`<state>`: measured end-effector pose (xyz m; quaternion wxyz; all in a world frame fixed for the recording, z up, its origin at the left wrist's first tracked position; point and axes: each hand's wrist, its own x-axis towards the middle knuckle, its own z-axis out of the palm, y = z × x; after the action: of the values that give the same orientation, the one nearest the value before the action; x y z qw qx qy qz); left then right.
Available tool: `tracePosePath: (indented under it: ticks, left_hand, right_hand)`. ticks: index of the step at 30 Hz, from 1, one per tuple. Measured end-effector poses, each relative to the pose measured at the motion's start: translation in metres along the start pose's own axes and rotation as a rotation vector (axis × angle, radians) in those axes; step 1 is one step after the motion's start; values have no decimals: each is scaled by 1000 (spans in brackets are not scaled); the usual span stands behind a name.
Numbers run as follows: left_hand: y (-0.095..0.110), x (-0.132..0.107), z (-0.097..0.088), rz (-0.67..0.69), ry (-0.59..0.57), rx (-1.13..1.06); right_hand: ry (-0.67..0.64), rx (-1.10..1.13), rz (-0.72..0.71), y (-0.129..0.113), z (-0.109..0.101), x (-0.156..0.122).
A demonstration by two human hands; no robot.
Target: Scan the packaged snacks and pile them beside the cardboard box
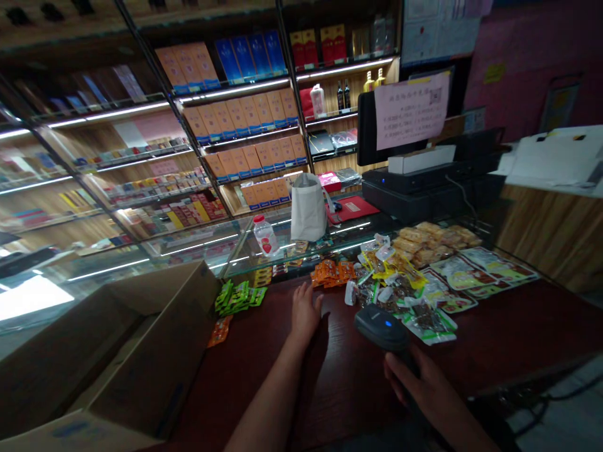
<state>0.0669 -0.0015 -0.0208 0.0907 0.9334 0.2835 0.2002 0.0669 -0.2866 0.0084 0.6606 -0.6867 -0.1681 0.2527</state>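
Black barcode scanner (380, 328) sits in the right grip (417, 376), beside snack packets (428, 321).

Right hand (414, 383) around barcode scanner (381, 328); left hand (305, 314) flat on dark counter (499, 333)

The barcode scanner (380, 328) is black with a blue light.

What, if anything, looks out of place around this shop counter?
Loose snack packets lie spread unsorted across the dark wooden counter, beyond the left hand and barcode scanner, rather than shelved. A plastic water bottle and a canvas tote bag on the glass display case look like personal clutter.
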Motion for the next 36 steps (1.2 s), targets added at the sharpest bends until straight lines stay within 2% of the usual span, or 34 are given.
tracePosePath:
  ticks: [4, 8, 16, 22, 26, 30, 32, 33, 36]
  left_hand:
    - [36, 41, 4, -131, 67, -8]
    - [54, 63, 11, -258, 57, 17]
    - [67, 70, 9, -344, 1, -48]
    - [63, 66, 0, -322, 27, -271]
    - [59, 39, -8, -249, 44, -540]
    - [63, -19, -18, -229, -16, -823]
    - [66, -50, -24, -306, -124, -1195]
    - [68, -64, -28, -354, -156, -1311]
    - [69, -92, -39, -479, -199, -1481]
  right_hand:
    - [43, 39, 22, 2, -7, -6]
    - [60, 72, -1, 5, -13, -8]
    - [89, 98, -9, 10, -19, -4]
    - [53, 105, -2, 12, -19, -1]
    - [62, 119, -12, 11, -20, 0]
    - [98, 151, -18, 5, -19, 4]
    - [95, 151, -33, 0, -17, 7]
    - [90, 152, -41, -3, -16, 8]
    - [66, 168, -55, -12, -13, 11]
